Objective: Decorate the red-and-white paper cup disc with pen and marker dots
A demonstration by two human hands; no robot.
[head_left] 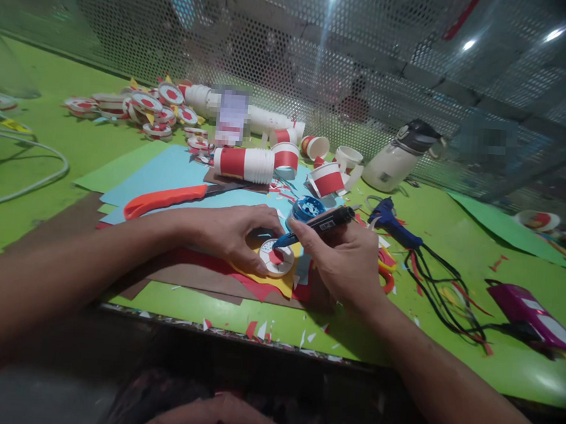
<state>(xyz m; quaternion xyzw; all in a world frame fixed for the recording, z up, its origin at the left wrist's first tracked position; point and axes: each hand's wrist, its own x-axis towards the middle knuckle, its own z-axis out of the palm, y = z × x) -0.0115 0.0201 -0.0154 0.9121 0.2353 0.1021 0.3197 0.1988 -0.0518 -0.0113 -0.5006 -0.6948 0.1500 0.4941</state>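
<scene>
The left hand lies flat-fingered on a small white paper disc with a red centre, fingertips closed down on its far edge, seemingly to pin it against the layered yellow paper and red and brown sheets beneath. The right hand is closed around a dark marker pen, gripped like a writing tool, its blue tip touching the disc's upper rim; the disc sits near the front edge of the green bench, between the two hands.

Just behind the pen stands a blue round tub (what it holds cannot be made out). Farther back, red-and-white paper cups lie nested on their sides, open ends showing nothing inside, and one shorter cup leans tilted beside them. A heap of finished discs is piled at the far left. An orange-handled cutter rests on the light blue sheet, within reach of the left arm. To the right lie a blue glue gun with its black cord, a white flask with a dark lid leaning by the mesh wall, and a magenta object at the bench's near right
</scene>
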